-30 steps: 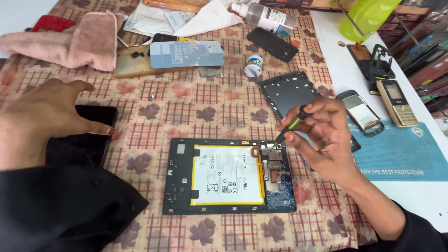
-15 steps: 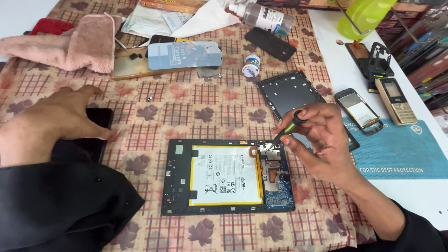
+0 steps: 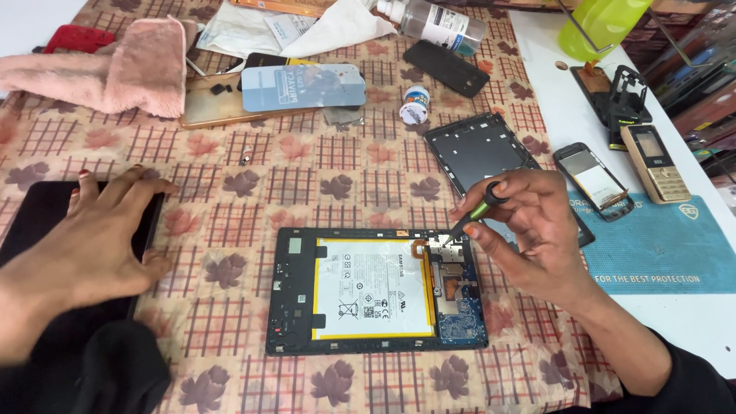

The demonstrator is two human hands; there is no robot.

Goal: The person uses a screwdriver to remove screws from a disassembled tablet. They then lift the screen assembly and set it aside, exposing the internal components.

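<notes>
Pink towel, checked leaf-print tablecloth, perhaps green-black screwdriver

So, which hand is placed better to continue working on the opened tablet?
The right hand: it holds the screwdriver with its tip at the opened tablet. The left hand lies flat on a dark panel, away.

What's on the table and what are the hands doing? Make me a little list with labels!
Surface: checked tablecloth with leaf prints
Middle: opened tablet, its white battery showing
Right hand: holds a small screwdriver, tip at the tablet's top right corner
Left hand: flat on a black screen panel
Far left: pink towel
Right side: blue mat, gold keypad phone
</notes>
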